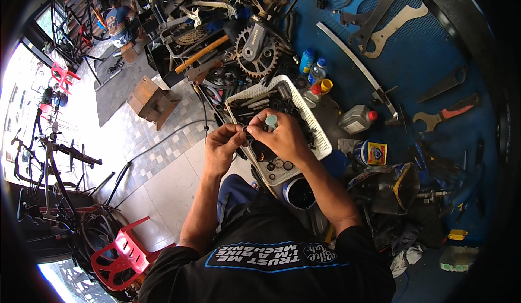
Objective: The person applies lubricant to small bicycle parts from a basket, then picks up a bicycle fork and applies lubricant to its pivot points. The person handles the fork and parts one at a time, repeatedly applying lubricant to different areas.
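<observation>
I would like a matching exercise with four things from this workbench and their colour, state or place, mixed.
1. Small dark ring
2. Plastic basket
3. Crankset
4. Grey bottle

A. Closed with a red cap
B. Cream-white
C. Between fingertips of left hand and right hand
D. Toothed, beyond the basket

Pairs: 1-C, 2-B, 3-D, 4-A

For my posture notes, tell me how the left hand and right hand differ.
The right hand has a pale green disc against it; the left hand shows none. The right hand is over the white basket; the left hand is mostly to its left. Both pinch at a small dark part, too small to identify.
</observation>
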A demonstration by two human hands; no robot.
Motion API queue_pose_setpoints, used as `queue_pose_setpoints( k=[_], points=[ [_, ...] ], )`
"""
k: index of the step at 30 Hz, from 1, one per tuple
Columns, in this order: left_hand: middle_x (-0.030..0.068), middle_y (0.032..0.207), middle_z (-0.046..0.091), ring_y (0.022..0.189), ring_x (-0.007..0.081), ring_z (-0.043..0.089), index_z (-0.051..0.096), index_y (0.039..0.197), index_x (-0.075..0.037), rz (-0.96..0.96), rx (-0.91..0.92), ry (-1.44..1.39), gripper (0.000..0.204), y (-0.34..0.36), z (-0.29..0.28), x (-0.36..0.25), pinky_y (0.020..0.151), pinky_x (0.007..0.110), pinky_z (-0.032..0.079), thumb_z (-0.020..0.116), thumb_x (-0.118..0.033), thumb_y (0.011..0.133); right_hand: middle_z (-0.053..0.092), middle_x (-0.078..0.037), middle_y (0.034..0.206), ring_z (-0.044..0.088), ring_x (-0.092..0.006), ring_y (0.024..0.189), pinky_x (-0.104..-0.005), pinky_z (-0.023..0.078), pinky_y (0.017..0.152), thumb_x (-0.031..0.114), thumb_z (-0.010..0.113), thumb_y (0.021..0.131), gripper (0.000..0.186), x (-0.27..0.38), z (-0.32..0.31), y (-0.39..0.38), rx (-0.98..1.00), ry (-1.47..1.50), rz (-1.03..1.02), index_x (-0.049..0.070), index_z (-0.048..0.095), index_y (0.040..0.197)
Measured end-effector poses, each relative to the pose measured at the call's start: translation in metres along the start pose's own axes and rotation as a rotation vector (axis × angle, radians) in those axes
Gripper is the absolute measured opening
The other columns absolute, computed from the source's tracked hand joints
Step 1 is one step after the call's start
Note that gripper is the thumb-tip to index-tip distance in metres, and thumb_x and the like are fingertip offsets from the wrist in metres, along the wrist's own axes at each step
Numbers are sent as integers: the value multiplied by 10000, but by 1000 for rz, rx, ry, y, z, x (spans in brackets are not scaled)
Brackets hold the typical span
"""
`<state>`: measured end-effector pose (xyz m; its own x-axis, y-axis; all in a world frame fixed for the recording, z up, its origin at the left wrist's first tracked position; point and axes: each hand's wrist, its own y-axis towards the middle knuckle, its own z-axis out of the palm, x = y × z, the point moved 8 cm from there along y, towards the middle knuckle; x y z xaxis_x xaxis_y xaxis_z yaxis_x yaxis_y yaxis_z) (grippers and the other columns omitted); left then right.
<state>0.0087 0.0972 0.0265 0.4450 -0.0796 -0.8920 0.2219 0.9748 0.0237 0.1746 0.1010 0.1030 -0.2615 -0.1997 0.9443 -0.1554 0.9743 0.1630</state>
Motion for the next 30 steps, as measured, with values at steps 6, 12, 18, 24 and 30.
queue_pose_setpoints(
  k=[6, 12, 18, 24, 30],
  points=[
    [20, 893, 702, 788, 83, 622, 695, 1029, 11, 1, 0, 117, 143, -1, 0, -3, 732, 241, 494, 753, -103, 964, 756, -110, 825, 728, -180, 760, -346, 555, 721, 200, 777, 896, 186, -11, 0, 5, 139, 44, 29, 25, 736, 943],
    [1, 868, 675, 771, 67, 589, 669, 998, -5, 24, -6, 108, 137, 1, 6, -7, 718, 234, 471, 743, -118, 974, 717, -39, 801, 659, -97, 765, -288, 531, 690, 184, 773, 917, 196, -11, 5, 5, 151, 45, -72, 9, 718, 985],
    [49, 879, 688, 778, 112, 632, 631, 973, 14, 69, -40, 171, 153, -1, 15, -16, 755, 268, 518, 697, -122, 998, 709, -152, 785, 693, -245, 686, -398, 534, 673, 222, 773, 862, 229, -2, 1, 4, 187, -101, -13, 16, 705, 935],
    [15, 869, 681, 767, 65, 580, 658, 987, 11, 53, -14, 269, 183, -2, 15, -21, 703, 237, 473, 718, -160, 1007, 716, -170, 797, 715, -310, 738, -397, 537, 688, 217, 746, 891, 223, 7, -2, 4, 169, -36, -181, 5, 707, 943],
    [22, 871, 686, 781, 74, 606, 660, 979, 16, 57, -5, 304, 174, -1, 13, -20, 713, 235, 488, 720, -146, 1002, 726, -157, 804, 710, -288, 691, -383, 534, 658, 276, 737, 947, 272, -6, -4, 6, 192, -3, -110, 4, 729, 960]
  ],
)
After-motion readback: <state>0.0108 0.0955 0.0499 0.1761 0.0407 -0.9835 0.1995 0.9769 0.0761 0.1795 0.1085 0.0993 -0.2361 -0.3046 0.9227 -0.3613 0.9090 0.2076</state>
